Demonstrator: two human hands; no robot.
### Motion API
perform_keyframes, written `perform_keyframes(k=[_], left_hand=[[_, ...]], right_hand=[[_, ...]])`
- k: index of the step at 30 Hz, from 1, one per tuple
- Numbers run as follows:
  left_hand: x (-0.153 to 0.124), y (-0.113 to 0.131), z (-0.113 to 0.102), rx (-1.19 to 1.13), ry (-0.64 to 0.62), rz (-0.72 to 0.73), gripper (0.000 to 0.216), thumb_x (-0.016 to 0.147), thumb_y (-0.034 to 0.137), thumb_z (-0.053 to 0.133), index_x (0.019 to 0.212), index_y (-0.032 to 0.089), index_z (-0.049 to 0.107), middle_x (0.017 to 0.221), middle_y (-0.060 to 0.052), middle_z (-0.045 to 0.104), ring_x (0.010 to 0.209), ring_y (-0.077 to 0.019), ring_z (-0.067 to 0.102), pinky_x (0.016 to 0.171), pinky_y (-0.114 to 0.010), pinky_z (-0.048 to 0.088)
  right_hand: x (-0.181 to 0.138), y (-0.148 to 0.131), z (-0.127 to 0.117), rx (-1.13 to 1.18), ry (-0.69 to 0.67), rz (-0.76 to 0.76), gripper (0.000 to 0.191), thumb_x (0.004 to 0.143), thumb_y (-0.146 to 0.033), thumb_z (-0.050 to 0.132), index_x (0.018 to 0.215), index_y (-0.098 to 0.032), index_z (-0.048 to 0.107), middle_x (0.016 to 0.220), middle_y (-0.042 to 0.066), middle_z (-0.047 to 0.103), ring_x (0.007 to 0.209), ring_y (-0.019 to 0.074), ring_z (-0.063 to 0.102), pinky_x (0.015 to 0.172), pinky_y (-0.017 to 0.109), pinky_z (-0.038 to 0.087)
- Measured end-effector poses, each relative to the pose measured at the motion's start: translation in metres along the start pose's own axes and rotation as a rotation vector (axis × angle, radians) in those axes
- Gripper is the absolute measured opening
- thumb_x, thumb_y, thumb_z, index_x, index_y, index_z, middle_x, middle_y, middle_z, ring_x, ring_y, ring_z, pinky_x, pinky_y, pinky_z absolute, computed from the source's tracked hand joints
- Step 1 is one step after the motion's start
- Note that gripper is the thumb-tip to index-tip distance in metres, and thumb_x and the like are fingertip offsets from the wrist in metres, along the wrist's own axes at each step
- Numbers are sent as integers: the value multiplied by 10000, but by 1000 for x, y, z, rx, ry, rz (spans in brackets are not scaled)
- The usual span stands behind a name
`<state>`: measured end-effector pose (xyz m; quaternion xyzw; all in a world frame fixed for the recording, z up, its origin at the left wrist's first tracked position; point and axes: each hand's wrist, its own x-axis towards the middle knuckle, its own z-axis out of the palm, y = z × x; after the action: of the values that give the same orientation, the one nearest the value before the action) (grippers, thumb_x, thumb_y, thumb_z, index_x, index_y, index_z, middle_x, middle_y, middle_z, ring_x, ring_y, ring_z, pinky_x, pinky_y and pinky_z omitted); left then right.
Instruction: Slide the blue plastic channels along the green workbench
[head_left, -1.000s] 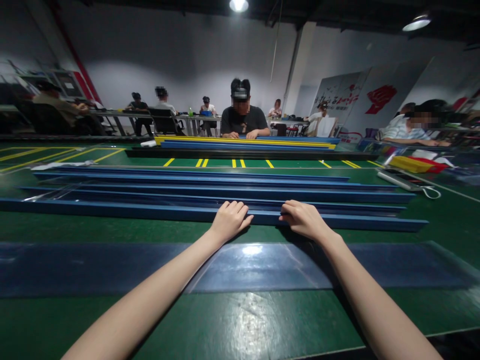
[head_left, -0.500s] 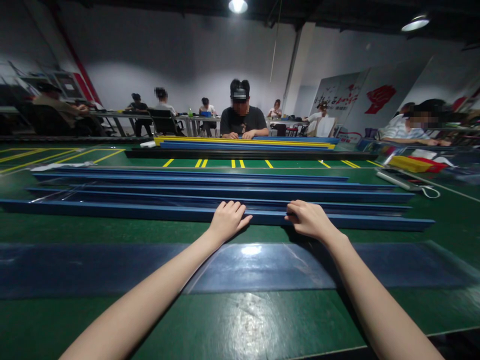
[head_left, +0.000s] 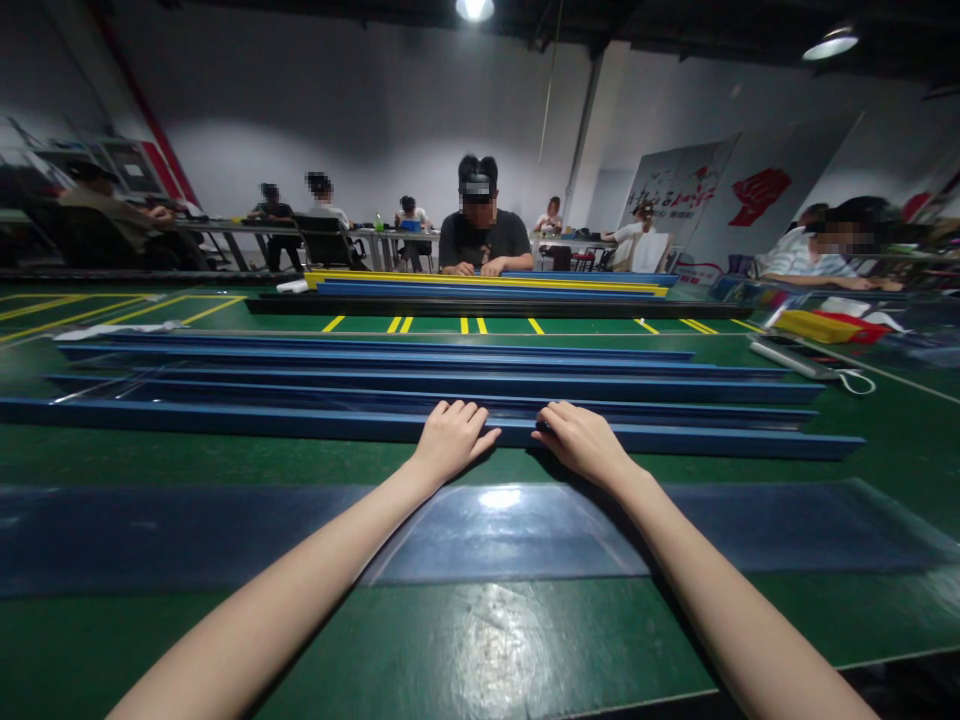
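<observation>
A long blue channel strip (head_left: pixel 712 440) lies crosswise on the green tabletop, nearest to me among several similar blue strips (head_left: pixel 465 380). My left hand (head_left: pixel 451 440) is closed over its upper edge, fingers on the far side and thumb along the front. A short way to the right, my right hand (head_left: pixel 579 440) grips the same strip with curled fingers; its fingertips are partly hidden. Between the hands a short stretch of blue shows. Closer to me, under my forearms, a clear plastic sheet (head_left: pixel 210 540) lies flat across the table.
Beyond the blue strips lie a black strip (head_left: pixel 495 307) and a yellow strip (head_left: pixel 480 283). A co-worker (head_left: pixel 484 240) sits opposite with both hands at those strips. A phone-like device with a white cord (head_left: pixel 795 362) and a yellow packet (head_left: pixel 814 327) are at right.
My right hand has slid left along the blue strip, closer to my left hand. The left hand stays in nearly the same place.
</observation>
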<state>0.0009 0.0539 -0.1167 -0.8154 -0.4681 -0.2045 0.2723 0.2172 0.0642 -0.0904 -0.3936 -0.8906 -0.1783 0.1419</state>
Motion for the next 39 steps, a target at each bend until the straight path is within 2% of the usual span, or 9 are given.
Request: perform_keyframes(k=[8,15,25,33,39], left_hand=[[1,1,-2,1,-10,3,323,872,411,373,822,154,563,758,-47,600,731,-189,522,643,-315,296],[1,0,-1,-27,6,46,316,882,390,356,918,142,549,810,-51,594,757,-186,524,664,-308,314],[1,0,-3,-33,6,40,328,886,398,345,926,143,548,829,-69,591,772,-192,516,657,-311,305],[0,0,-1,-10,-15,14,329,873,429,374,851,157,558,789,-57,589,756,-191,508,643,-312,288],[0,0,-1,-4,-17,11,323,869,428,387,842,155,558,792,-55,596,763,-192,512,649,-311,289]], right_hand=[[3,2,1,7,-9,30,124,852,-253,466,777,-172,523,784,33,581,719,135,512,569,232,292],[3,4,-7,13,-70,47,115,845,-248,460,782,-172,519,813,33,593,742,131,528,544,233,264],[-10,23,-18,-8,-159,138,127,816,-261,454,730,-189,513,797,19,602,708,138,543,512,246,228],[-12,22,-17,-35,-149,139,163,815,-290,434,733,-184,527,793,38,605,727,151,542,539,248,261],[-12,20,-15,-24,-126,132,233,836,-365,406,808,-178,542,837,49,609,773,170,550,590,250,306]])
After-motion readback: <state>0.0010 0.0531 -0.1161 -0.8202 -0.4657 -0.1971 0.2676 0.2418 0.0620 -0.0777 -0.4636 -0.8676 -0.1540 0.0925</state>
